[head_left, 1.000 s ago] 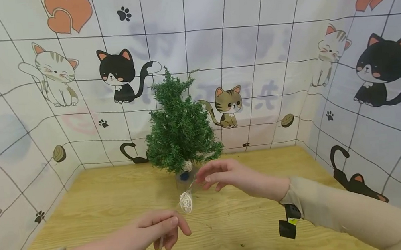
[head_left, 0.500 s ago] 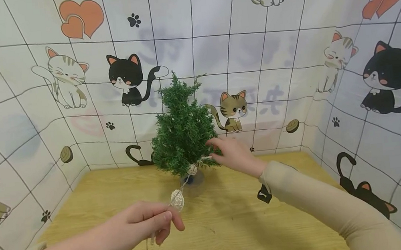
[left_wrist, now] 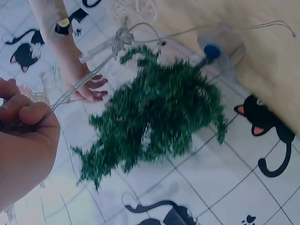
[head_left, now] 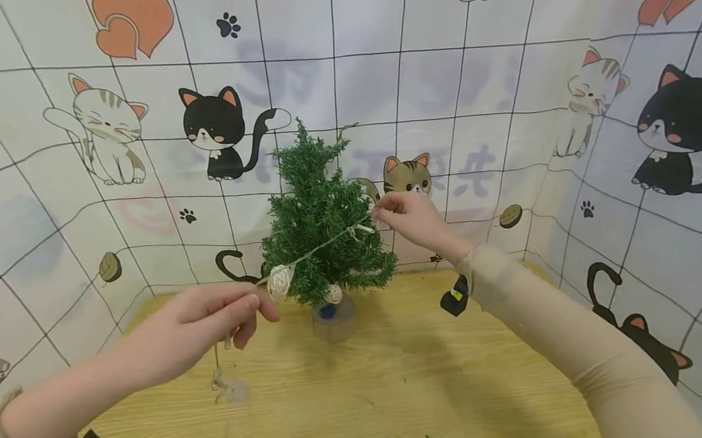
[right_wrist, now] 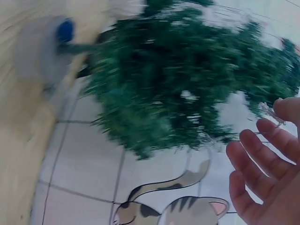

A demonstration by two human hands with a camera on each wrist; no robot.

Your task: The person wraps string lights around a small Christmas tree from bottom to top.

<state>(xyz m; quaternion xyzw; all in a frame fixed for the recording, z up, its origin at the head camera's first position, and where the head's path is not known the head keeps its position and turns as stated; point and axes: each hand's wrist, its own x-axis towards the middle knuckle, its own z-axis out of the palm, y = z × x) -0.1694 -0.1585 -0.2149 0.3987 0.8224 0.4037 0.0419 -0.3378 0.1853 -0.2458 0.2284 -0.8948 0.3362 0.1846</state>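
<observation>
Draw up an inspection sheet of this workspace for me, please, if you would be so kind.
Surface: pale yellow wood-grain table, bearing the tree's base.
Job's things: bushy green artificial tree, upright on a round translucent base; large white woven ball near the left hand; small white woven ball at the lowest branches.
Clutter: tiny dark scraps on the table.
Grippers: left hand pinches the cord; right hand, beside the tree, appears to pinch it too.
Cables: thin pale cord runs between the hands across the tree's front; part hangs below the left hand.
Surroundings: white grid-patterned cloth backdrop with cartoon cats.
</observation>
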